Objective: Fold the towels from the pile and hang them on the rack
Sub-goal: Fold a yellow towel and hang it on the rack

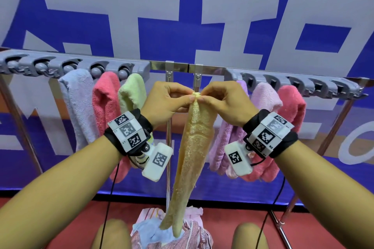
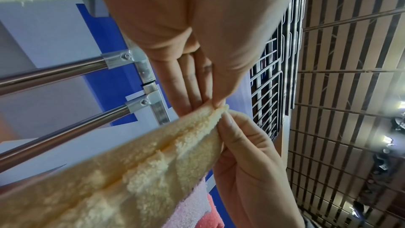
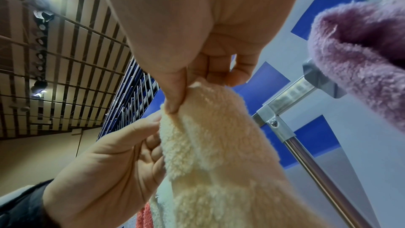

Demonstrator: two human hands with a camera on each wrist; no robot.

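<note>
So here's where I'm at: both hands are up at chest height, pinching the same top corner of a pale yellow fluffy terry towel. My left hand grips it from the left with thumb and fingertips, my right hand from the right, the two nearly touching, so neither is really closer. The towel hangs straight down from the pinch, long axis vertical, bunched into a narrow strip, and its bottom tip reaches the mixed-colour pile of towels below, between my knees.

The grey metal rack with clip hooks runs just behind and above my knuckles. Next, I figure, is spreading my hands apart to open that edge.

Counting left to right: three towels hanging left of my hands (lavender, coral, light green), one yellow in hand, and three I can make out on the right (purple, light pink, coral).
</note>
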